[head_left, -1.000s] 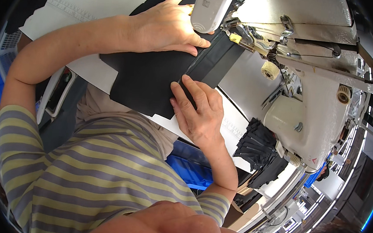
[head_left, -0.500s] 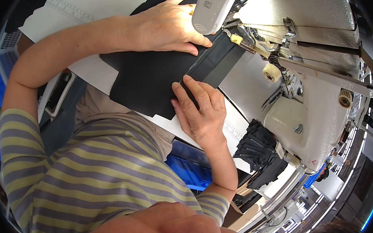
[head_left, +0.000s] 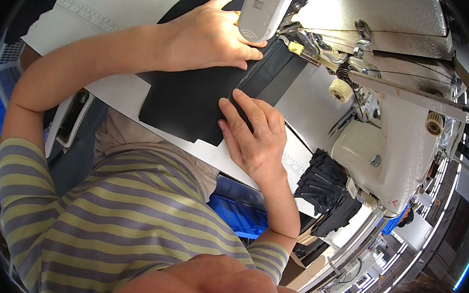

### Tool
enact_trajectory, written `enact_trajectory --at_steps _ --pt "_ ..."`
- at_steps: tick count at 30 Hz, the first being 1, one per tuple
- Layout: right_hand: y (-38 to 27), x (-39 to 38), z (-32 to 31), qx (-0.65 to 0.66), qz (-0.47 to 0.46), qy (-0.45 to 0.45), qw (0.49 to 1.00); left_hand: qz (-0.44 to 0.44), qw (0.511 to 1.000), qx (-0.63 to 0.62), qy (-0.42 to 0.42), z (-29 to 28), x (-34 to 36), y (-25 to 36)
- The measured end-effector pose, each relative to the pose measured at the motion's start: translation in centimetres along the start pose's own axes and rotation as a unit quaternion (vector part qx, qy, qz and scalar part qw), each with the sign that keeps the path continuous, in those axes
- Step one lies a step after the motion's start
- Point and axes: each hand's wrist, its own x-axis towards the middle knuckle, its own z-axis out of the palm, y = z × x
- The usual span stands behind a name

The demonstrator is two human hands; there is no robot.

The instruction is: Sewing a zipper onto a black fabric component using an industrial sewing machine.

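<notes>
- The black fabric (head_left: 180, 106) lies on the white table (head_left: 122, 92), its far right side beside the sewing machine (head_left: 378, 141).
- The left hand (head_left: 212, 40) is spread flat over the fabric's far part.
- The right hand (head_left: 258, 138), apart from it and nearer, has fingertips on the fabric; I can't tell whether they pinch it.
- Black pieces (head_left: 321, 180) sit heaped to the right.
</notes>
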Motion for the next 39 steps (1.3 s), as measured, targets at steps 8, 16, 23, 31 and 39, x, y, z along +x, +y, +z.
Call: enact_trajectory --at_steps 8,16,23,31,39 --pt "0.4 0.2 -0.2 -0.001 0.008 -0.007 1.000 0.017 0.999 0.047 -0.003 -0.1 0.1 0.3" --pt "1.1 0.6 -0.1 -0.011 0.002 -0.007 1.000 0.019 0.994 0.110 0.011 0.7 -0.4 0.6" --pt "2.0 1.1 0.0 -0.016 0.006 0.003 1.000 0.019 0.997 0.072 -0.001 0.3 0.0 0.1" --pt "3.1 1.4 0.2 -0.040 -0.017 0.019 0.999 0.021 0.996 0.089 -0.004 0.0 0.6 0.1" --pt "4.0 2.1 0.2 -0.045 -0.020 0.028 0.998 0.084 0.991 0.107 0.008 -0.3 0.6 -0.8"
